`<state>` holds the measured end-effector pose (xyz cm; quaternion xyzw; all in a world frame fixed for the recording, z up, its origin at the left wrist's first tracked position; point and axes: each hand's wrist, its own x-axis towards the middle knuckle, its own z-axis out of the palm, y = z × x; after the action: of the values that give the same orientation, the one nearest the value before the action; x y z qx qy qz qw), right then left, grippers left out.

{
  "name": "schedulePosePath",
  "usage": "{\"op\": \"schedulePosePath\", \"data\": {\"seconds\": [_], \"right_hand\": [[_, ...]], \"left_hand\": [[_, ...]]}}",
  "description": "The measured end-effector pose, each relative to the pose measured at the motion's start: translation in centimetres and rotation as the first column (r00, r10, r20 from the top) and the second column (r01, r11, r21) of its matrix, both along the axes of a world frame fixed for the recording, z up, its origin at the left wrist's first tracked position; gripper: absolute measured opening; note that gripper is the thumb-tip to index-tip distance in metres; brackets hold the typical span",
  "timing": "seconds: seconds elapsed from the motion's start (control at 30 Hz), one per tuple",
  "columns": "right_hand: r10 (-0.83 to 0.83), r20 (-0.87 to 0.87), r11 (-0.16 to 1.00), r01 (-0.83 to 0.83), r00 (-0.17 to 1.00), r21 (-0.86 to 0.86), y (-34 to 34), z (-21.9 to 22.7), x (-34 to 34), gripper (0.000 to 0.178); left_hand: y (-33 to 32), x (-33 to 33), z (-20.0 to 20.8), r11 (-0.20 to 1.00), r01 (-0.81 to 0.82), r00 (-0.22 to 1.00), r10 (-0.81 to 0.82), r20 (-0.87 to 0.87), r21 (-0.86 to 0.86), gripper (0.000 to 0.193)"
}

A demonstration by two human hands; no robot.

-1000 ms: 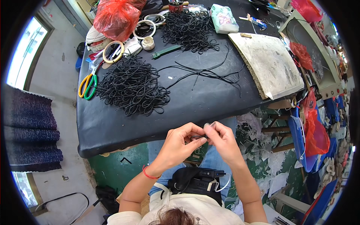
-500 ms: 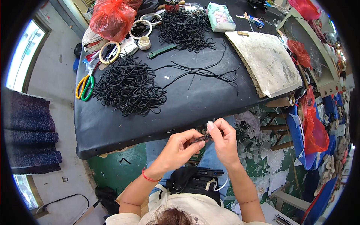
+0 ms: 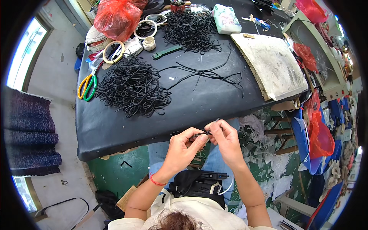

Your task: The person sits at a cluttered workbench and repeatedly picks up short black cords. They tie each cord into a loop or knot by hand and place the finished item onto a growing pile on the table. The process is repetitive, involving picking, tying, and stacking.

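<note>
Just off the table's front edge, my left hand [image 3: 186, 146] and my right hand [image 3: 225, 138] pinch a short black cord [image 3: 198, 134] between thumbs and fingers. Part of the cord is hidden by the fingers, and its dark tip pokes up past my right thumb. A large tangled heap of looped black cords [image 3: 130, 88] lies on the table ahead and to the left. Several loose straight cords [image 3: 207, 73] stretch to the right of that heap. Farther back is a second pile of black cords [image 3: 189, 30].
The black-covered table [image 3: 184, 109] carries scissors [image 3: 88, 86] with yellow and green handles, a green tool [image 3: 167, 52], tape rolls [image 3: 113, 52], a red plastic bag [image 3: 119, 19], a tissue pack [image 3: 226, 19] and a pale worn board [image 3: 270, 65]. Blue bins [image 3: 303, 142] stand at right.
Both hands have drawn closer together, my right hand shifting slightly left and up. The cord is still pinched between them.
</note>
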<state>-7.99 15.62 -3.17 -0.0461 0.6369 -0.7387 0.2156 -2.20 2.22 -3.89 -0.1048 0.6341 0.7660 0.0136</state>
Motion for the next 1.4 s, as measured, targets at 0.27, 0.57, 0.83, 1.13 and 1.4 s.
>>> {"op": "schedulePosePath", "data": {"seconds": [0.27, 0.57, 0.83, 1.13, 1.4], "right_hand": [[0.111, -0.044, 0.992, -0.113, 0.993, -0.049, 0.8, 0.3, 0.7, 0.009], [0.078, -0.015, 0.992, -0.079, 0.997, -0.102, 0.5, -0.5, 1.3, 0.012], [0.026, 0.005, 0.986, -0.024, 1.000, -0.166, -1.0, 1.3, 2.0, 0.013], [0.141, -0.416, 0.990, -0.141, 0.898, 0.032, 0.3, 1.9, -1.2, 0.016], [0.145, -0.053, 0.979, -0.151, 0.988, -0.137, 0.0, 2.0, -0.5, 0.015]], "left_hand": [[-0.3, -0.1, 0.3, 0.991, -0.058, 0.997, 0.050, 0.066, 0.119, 0.017], [-0.1, -0.2, -0.2, 0.958, -0.088, 0.992, 0.058, 0.113, 0.272, 0.016], [0.3, -1.8, 1.4, 0.784, -0.141, 0.990, 0.110, 0.088, 0.605, 0.017], [-2.0, -1.8, 2.4, 0.923, 0.183, 0.979, -0.203, 0.023, 0.338, 0.014], [-2.2, -1.1, 2.6, 0.936, 0.207, 0.969, -0.236, 0.070, 0.285, 0.011]]}}
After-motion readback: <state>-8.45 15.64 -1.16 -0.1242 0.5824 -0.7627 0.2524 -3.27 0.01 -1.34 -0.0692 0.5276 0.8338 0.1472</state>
